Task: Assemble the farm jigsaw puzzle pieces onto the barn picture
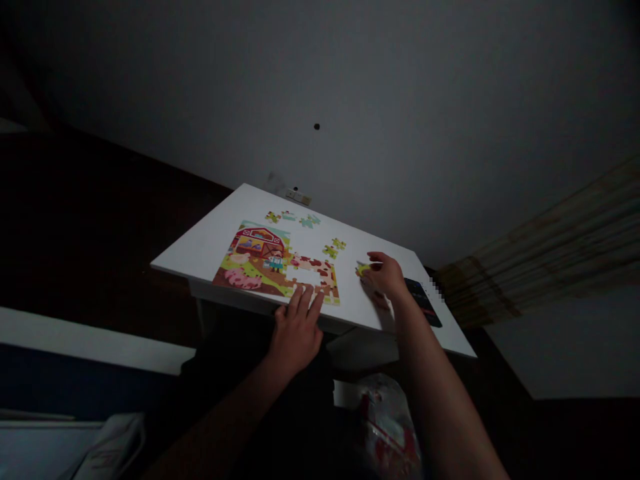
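Note:
A farm-scene jigsaw puzzle [260, 260] lies partly joined on the white table [200, 243], with a gap showing below the cow. My left hand [299, 330] rests at the table's front edge, its fingers spread over the puzzle's lower border. Right of the puzzle, my right hand [385, 275] pinches a yellow-green puzzle piece [362, 269] between thumb and fingers. Between them and the wall lie loose pieces: a green pair [334, 248], a pale blue cluster [310, 221] and a few others [273, 217].
A dark flat object [423, 303] lies at the table's right end, beside my right forearm. Behind the table stands a grey wall [375, 133] with a socket plate [299, 197] low on it. Below the table is a clear plastic bag [390, 427] with red contents.

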`<state>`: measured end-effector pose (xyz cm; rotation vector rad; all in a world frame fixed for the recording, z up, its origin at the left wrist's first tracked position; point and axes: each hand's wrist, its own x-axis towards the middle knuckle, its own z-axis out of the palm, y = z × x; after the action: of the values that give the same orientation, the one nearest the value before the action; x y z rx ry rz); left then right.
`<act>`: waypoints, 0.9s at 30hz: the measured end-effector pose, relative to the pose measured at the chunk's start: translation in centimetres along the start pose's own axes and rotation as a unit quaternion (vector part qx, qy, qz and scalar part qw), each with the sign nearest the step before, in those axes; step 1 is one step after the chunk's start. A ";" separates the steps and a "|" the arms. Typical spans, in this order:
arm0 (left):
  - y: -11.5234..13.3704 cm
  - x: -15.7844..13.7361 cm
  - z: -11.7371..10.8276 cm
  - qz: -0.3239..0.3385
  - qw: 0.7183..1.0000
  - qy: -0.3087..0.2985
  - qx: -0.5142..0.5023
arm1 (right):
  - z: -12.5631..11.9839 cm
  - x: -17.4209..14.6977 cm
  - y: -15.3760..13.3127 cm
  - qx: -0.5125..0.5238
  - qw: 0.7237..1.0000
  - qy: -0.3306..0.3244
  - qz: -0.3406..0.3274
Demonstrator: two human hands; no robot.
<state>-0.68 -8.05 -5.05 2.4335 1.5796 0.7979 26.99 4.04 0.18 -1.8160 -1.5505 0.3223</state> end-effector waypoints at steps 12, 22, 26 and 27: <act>0.3 -0.3 -0.3 0.010 0.999 0.052 0.000 | 5.2 -4.8 -7.6 0.329 0.934 -0.137 0.009; 0.4 -0.1 0.0 0.004 0.999 0.042 0.007 | 5.3 -6.3 -6.5 0.170 0.984 -0.021 -0.054; 0.7 0.2 0.4 -0.005 0.999 0.036 0.016 | 5.2 -8.4 -6.1 0.000 0.990 -0.021 -0.139; 0.7 0.2 0.4 -0.006 0.999 0.037 0.018 | 5.3 -8.8 -6.1 -0.029 0.987 -0.026 -0.155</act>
<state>0.18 -8.15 -5.05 2.4444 1.6455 0.8737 17.02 -2.15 -1.87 -1.5875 -1.8643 0.1791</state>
